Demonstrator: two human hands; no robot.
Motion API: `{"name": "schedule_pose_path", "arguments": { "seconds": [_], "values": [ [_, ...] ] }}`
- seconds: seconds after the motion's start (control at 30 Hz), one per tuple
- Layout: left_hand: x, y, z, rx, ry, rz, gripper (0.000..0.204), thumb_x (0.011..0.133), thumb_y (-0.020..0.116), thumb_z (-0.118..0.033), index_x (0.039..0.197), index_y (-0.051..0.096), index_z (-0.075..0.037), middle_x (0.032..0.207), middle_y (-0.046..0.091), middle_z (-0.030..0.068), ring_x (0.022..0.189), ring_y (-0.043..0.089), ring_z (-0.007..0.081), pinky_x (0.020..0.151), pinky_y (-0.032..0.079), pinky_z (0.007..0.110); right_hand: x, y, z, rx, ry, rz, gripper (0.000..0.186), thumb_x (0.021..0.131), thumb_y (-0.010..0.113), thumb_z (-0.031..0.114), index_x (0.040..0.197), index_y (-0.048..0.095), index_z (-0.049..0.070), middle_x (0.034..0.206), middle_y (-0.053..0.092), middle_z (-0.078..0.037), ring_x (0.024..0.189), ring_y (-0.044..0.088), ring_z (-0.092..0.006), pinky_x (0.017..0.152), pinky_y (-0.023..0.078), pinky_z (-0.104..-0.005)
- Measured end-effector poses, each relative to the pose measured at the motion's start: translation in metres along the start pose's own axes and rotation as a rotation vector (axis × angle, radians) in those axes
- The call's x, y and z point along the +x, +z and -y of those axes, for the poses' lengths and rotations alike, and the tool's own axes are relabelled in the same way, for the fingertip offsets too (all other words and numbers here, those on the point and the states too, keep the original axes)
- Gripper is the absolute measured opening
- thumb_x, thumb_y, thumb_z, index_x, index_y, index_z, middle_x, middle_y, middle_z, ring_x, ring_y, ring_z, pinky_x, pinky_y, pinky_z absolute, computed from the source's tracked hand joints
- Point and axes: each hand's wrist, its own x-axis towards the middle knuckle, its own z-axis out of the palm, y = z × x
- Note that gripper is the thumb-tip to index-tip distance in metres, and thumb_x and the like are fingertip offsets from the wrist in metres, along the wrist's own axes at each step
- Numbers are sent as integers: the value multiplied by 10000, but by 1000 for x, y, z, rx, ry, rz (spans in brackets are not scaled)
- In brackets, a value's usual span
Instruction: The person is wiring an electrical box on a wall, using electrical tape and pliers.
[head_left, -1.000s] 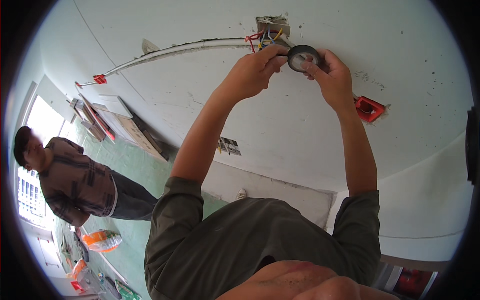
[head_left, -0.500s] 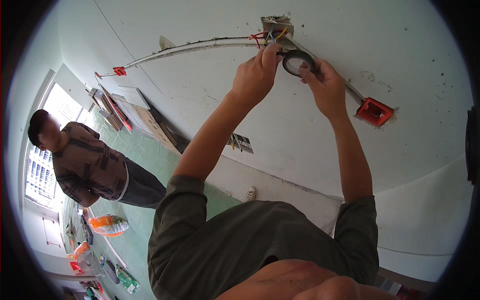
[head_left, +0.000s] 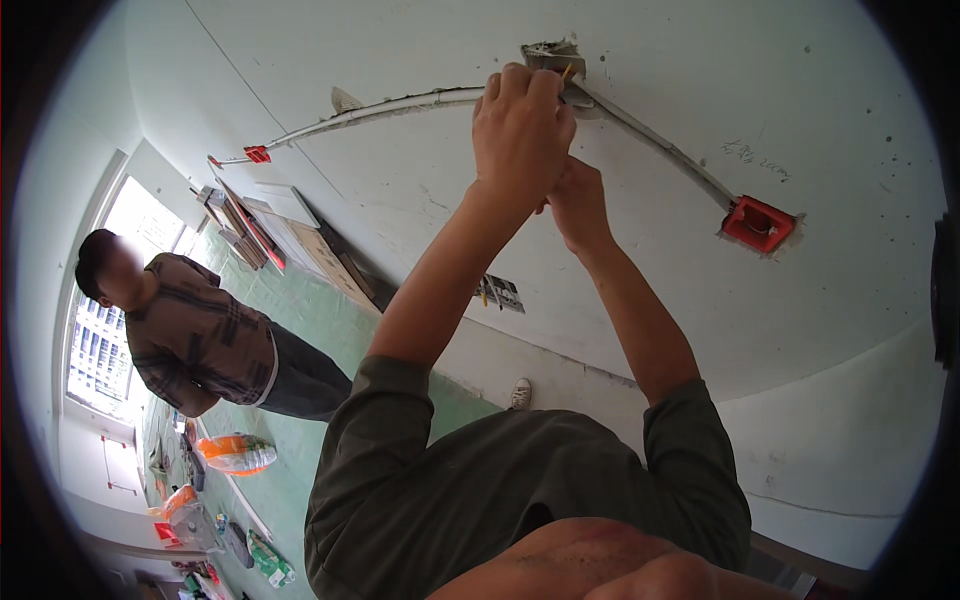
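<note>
My left hand is raised to the wall with its back toward me, fingers curled in front of a chiselled wall opening. A short bit of yellow wire pokes out beside its fingertips; the other wires there are hidden. Just below and to the right, my right hand is closed, its fingers tucked behind the left hand. No tape roll shows now, and what either hand grips is out of sight.
White conduit runs left from the opening to a small red box; another conduit slants right to a red junction box. Boards lean on the wall. A person stands at left, near bags on the floor.
My right hand has moved left and down, behind my left hand. The black tape roll it held has gone out of sight. My left hand has turned and now covers most of the wires.
</note>
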Motion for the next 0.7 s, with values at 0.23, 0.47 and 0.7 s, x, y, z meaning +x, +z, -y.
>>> {"name": "schedule_pose_path", "arguments": {
  "seconds": [0.23,0.47,0.7],
  "values": [
    [-22,-24,2,-72,105,-298,322,798,717,-164,1095,617,-88,1067,589,98,976,560,296,832,466,404,10,43,18,507,76,-178,239,1000,551,193,952,629,-27,850,638,-65,710,589,-115,591,467,-258],
    [-56,-24,20,-939,-586,35,252,944,637,-176,1116,641,8,1058,579,110,758,618,129,628,528,283,16,31,41,161,81,32,582,1010,410,532,733,577,48,578,495,-15,467,451,-95,439,345,-255],
    [-31,-15,11,-1111,-501,-31,217,964,616,-141,1115,650,11,911,669,49,749,626,89,655,506,229,9,-15,95,-762,118,3,331,975,585,368,1005,611,40,792,623,-54,508,514,-127,458,397,-266]
  ]
}}
